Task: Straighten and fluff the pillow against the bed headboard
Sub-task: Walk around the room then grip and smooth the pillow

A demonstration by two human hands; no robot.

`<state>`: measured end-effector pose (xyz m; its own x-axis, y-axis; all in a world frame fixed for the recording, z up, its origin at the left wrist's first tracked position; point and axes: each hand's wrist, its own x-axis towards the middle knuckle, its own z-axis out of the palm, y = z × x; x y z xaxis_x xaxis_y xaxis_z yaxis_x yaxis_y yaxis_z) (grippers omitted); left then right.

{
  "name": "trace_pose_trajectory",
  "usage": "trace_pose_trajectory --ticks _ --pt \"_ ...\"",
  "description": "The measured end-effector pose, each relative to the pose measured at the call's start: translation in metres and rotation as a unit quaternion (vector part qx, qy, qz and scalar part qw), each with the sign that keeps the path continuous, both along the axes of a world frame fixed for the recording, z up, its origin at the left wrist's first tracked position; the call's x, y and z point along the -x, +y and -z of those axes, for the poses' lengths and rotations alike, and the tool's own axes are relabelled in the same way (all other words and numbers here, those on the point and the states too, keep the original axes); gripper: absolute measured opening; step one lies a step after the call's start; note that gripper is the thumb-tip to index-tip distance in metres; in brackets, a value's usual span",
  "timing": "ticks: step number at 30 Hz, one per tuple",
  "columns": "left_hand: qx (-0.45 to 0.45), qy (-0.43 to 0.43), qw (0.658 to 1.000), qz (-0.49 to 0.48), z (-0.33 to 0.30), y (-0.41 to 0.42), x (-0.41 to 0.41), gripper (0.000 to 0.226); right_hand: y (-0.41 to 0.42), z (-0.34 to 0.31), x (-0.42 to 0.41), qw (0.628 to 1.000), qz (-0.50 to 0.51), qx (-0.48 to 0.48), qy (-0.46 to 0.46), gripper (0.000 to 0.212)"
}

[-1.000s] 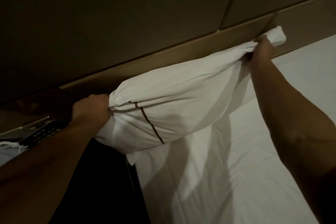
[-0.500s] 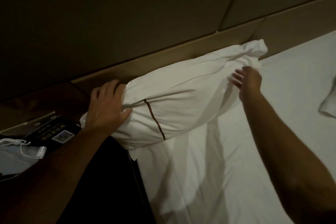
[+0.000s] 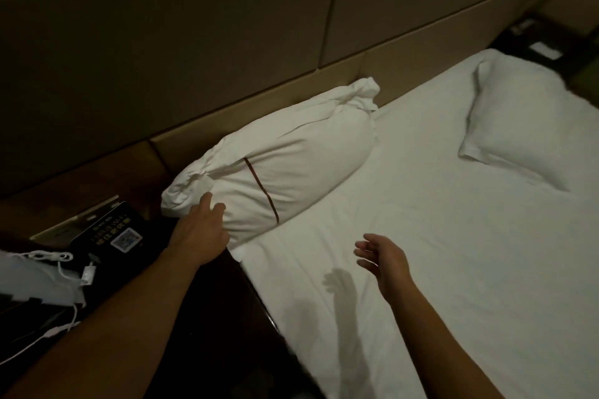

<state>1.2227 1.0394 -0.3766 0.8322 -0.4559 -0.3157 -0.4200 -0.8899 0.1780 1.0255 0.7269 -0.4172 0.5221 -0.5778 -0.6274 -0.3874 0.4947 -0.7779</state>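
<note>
A white pillow (image 3: 291, 155) with a thin dark red stripe lies on the bed, leaning along the padded beige headboard (image 3: 194, 42). Both its ends are bunched and creased. My left hand (image 3: 202, 227) rests flat against the pillow's near left end, fingers spread, not gripping. My right hand (image 3: 384, 257) hovers over the white sheet (image 3: 421, 269) in front of the pillow, fingers apart, holding nothing.
A second white pillow (image 3: 518, 133) lies flat farther right on the bed. A dark nightstand (image 3: 107, 256) at the left carries a black card with a QR code (image 3: 111, 233) and a white cable (image 3: 64, 269). Another dark nightstand (image 3: 544, 42) stands far right.
Both hands let go of the pillow's ends, and it dropped against the headboard. My right hand drew back over the sheet; my left slid down to the pillow's left end.
</note>
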Motion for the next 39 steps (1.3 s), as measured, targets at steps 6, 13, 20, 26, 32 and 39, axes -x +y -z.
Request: trace_pose_trajectory --ticks 6,13,20,26,32,39 --pt "0.029 -0.073 0.994 0.078 -0.060 -0.010 0.066 0.065 0.046 -0.074 0.127 0.994 0.014 0.104 -0.014 0.019" --pt "0.156 -0.173 0.938 0.255 -0.137 -0.111 0.195 0.066 0.055 -0.157 0.275 0.922 0.005 0.388 0.008 0.042" --pt "0.305 -0.147 0.848 0.408 -0.162 -0.209 0.417 0.062 0.043 -0.212 0.490 0.834 0.080 0.531 0.128 0.058" --pt "0.381 -0.147 0.754 0.514 -0.165 -0.280 0.657 0.058 0.045 -0.244 0.726 0.735 0.162 0.618 0.226 0.066" --pt "0.433 -0.119 0.687 0.571 -0.181 -0.328 0.908 0.060 0.051 -0.265 0.944 0.670 0.233 0.632 0.311 0.067" --pt "0.439 -0.089 0.629 0.635 -0.181 -0.369 1.151 0.069 0.058 -0.279 1.157 0.603 0.309 0.595 0.431 0.067"
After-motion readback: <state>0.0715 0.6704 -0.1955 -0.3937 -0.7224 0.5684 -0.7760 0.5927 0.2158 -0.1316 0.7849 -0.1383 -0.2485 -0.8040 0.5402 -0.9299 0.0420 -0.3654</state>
